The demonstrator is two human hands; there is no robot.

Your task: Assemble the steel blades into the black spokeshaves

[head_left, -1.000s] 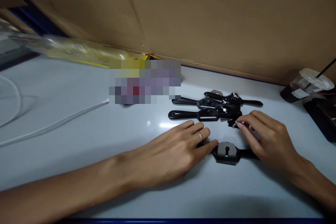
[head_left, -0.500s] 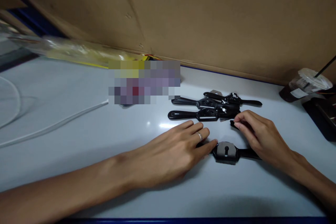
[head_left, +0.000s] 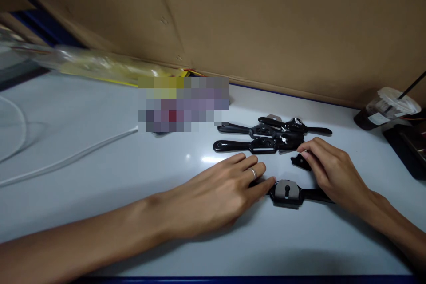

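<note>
Cup (head_left: 370, 115): right edge.
Black tools (head_left: 231, 146): right of centre.
Left hand (head_left: 229, 188): palm-down over spokeshave (head_left: 278, 195) end, grip hidden.
Right hand (head_left: 336, 166): fingers bent at black plate (head_left: 301, 163), hold unclear.

Single head-worn camera. Looks forward and down over worktop (head_left: 159, 259); near edge runs along frame bottom, cardboard wall (head_left: 266, 22) fills top. Close range: left hand (head_left: 229, 186) and right hand (head_left: 329, 162) large, below mid-height. Wall base slopes down rightward in view.
</note>
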